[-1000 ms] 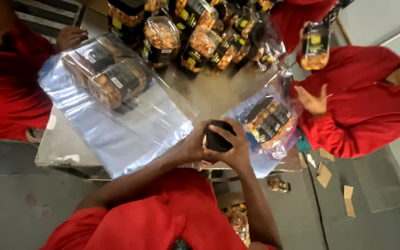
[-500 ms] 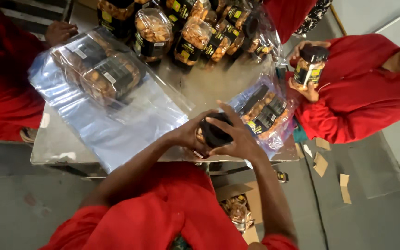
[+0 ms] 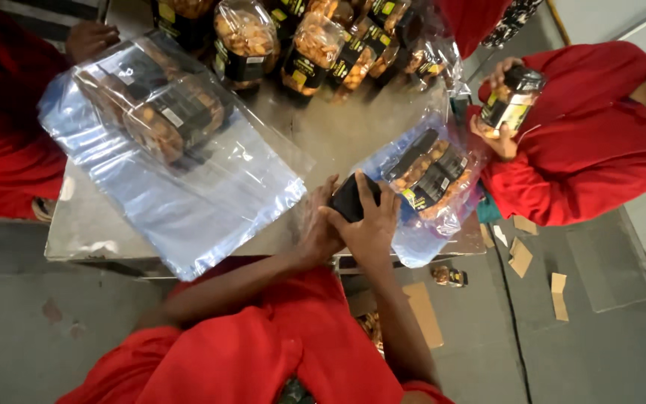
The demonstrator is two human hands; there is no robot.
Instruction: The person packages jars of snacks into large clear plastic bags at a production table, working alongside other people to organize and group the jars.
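At the near edge of the steel tabletop (image 3: 338, 135), the person's 2 hands meet over a black-lidded jar (image 3: 351, 198). Their left hand (image 3: 315, 228) cups the jar from the left, and the right hand (image 3: 371, 228) lies over it, fingers (image 3: 368, 191) wrapped across the black lid, so both hands are grasping the jar. Red sleeves run back from both wrists toward the camera.

Just right of the hands lies a clear plastic bag (image 3: 431, 217) holding a pack of nut jars (image 3: 428, 176) with black and yellow labels; it touches the right hand's fingertips and hangs a little over the tabletop's edge. On the left, a larger sheet of clear plastic wrap (image 3: 188, 202) spreads across the tabletop, with a wrapped bundle of jars (image 3: 155, 101) resting on its far part.

Below the tabletop, on the grey floor, lie cardboard scraps (image 3: 521, 254) and a small fallen jar (image 3: 448, 277).

Farther off, a row of filled nut jars (image 3: 300, 45) stands along the far side. At right, a co-worker in red holds a jar (image 3: 512, 97) in both hands, and another person's hand (image 3: 91, 37) rests at the far left corner.
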